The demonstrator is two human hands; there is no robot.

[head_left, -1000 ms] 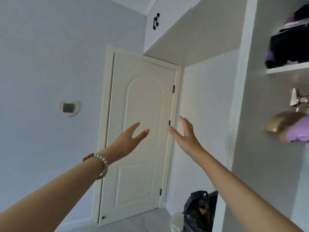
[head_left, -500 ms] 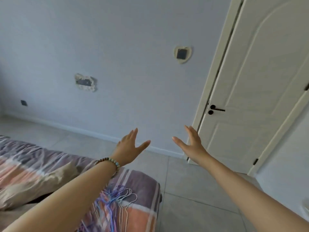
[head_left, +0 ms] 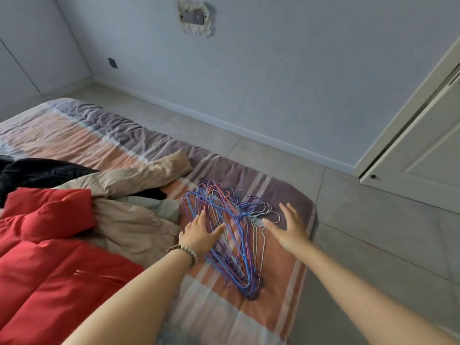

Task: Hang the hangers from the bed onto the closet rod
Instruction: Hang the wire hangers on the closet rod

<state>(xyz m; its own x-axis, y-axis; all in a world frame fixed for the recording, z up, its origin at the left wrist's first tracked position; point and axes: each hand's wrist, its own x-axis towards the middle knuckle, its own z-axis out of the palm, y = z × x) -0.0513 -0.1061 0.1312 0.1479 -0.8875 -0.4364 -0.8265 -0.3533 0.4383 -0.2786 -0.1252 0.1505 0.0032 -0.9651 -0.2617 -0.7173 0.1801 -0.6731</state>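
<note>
A tangled pile of thin wire hangers (head_left: 234, 235), blue, purple, pink and white, lies on the corner of the bed (head_left: 293, 195) with its striped orange and purple cover. My left hand (head_left: 199, 232), a bead bracelet on its wrist, is spread open over the left side of the pile. My right hand (head_left: 291, 229) is spread open just right of the pile, beside the white hangers. Neither hand holds anything. The closet rod is out of view.
A red padded jacket (head_left: 49, 257), a beige garment (head_left: 129, 220) and a dark one (head_left: 37, 173) lie on the bed to the left. Grey tiled floor (head_left: 373, 232) runs right of the bed. A white door (head_left: 428, 150) stands at the right.
My view has swung from the door and closet down and left to the bed. Both open hands have come down from mid-air to the hanger pile.
</note>
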